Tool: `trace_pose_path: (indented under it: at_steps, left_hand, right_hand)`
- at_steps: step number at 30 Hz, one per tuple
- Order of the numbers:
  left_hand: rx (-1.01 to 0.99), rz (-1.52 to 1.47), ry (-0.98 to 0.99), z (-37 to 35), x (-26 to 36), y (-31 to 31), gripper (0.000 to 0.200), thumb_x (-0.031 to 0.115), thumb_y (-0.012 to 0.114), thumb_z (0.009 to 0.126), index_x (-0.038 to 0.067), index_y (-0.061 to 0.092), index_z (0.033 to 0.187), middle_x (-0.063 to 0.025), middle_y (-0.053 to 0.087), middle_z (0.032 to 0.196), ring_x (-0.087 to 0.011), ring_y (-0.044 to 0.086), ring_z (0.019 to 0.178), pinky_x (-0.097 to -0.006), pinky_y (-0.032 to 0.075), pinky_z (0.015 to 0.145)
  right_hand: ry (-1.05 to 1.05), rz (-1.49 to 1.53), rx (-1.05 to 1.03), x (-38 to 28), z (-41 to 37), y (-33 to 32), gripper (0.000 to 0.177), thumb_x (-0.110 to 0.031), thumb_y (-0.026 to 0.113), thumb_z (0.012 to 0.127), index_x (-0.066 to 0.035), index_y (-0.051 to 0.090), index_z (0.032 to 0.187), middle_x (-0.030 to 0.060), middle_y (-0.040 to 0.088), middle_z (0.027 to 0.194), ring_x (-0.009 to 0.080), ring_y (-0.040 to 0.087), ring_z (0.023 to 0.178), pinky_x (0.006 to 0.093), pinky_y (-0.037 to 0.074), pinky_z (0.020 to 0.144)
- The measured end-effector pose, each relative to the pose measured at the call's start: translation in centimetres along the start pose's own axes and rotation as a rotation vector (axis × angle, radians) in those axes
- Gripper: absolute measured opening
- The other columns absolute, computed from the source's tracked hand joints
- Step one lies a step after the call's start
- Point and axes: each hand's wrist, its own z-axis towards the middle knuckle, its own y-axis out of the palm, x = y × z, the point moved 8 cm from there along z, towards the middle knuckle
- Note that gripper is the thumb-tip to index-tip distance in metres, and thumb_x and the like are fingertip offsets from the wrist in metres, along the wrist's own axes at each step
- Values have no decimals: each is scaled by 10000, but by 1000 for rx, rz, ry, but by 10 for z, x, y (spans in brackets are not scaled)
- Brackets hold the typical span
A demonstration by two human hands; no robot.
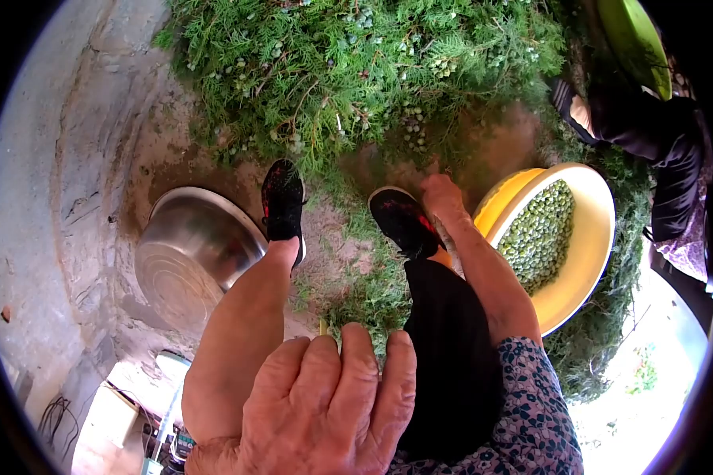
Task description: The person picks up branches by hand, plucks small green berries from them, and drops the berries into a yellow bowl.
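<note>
Close below the camera is my left hand (329, 400), back up, with its fingers loosely bent and small gaps between the fingertips. Its thumb and palm are hidden, and nothing shows in the fingers. My right hand (444, 196) reaches down past my right shoe (404, 220) to the near edge of a heap of green conifer branches (364, 71). Motion smears its fingertips, so I cannot tell what they grip. Right of that forearm stands a tilted yellow basin (582, 273), partly filled with small green cones (540, 237).
A metal basin (186, 245) leans on its side by my left shoe (283, 198). A concrete wall (47, 182) runs along the left. Another person's dark-clothed leg (650, 131) is at upper right, below a green basin (634, 43). Loose sprigs (364, 281) lie between my feet.
</note>
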Motion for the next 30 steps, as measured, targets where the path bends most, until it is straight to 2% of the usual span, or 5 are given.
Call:
trace_pose_path:
  at_steps: [6, 16, 18, 24, 30]
  left_hand:
    - [-48, 23, -40, -8, 0, 8, 366, 56, 580, 749, 19, 521, 1107, -120, 536, 824, -200, 546, 678, -406, 525, 722]
    - [-115, -64, -76, -11, -3, 8, 285, 101, 566, 742, -20, 599, 997, -190, 563, 822, -261, 571, 723, -361, 496, 631]
    - [-123, -58, -77, -11, -2, 7, 285, 104, 568, 740, -19, 599, 996, -194, 567, 834, -259, 572, 717, -360, 497, 637]
    - [-151, -43, -81, -10, -2, 7, 276, 107, 567, 739, -16, 600, 984, -193, 569, 835, -255, 575, 707, -361, 500, 645]
    - [-100, 7, -31, -11, -3, 11, 283, 83, 545, 744, -19, 584, 1004, -184, 564, 854, -241, 566, 714, -344, 494, 633]
  right_hand:
    - [-486, 114, 420, -66, 0, -33, 421, 65, 504, 718, -110, 581, 1093, 137, 542, 1168, 269, 562, 1011, 343, 479, 842]
    - [-188, 197, 115, -20, 2, 3, 368, 13, 544, 738, -120, 622, 1071, 135, 605, 1065, 303, 590, 946, 376, 487, 799]
    - [-225, 400, 458, -11, -5, -22, 325, -16, 548, 752, -121, 635, 1047, 162, 625, 972, 336, 595, 912, 401, 489, 780]
    - [184, 421, 278, 8, -1, -24, 275, -57, 594, 756, -67, 613, 1030, 203, 605, 1003, 373, 574, 930, 410, 478, 770]
    - [-58, 366, 666, -20, 3, -44, 427, -58, 642, 750, -62, 473, 1142, 204, 493, 1085, 421, 543, 903, 455, 466, 731]
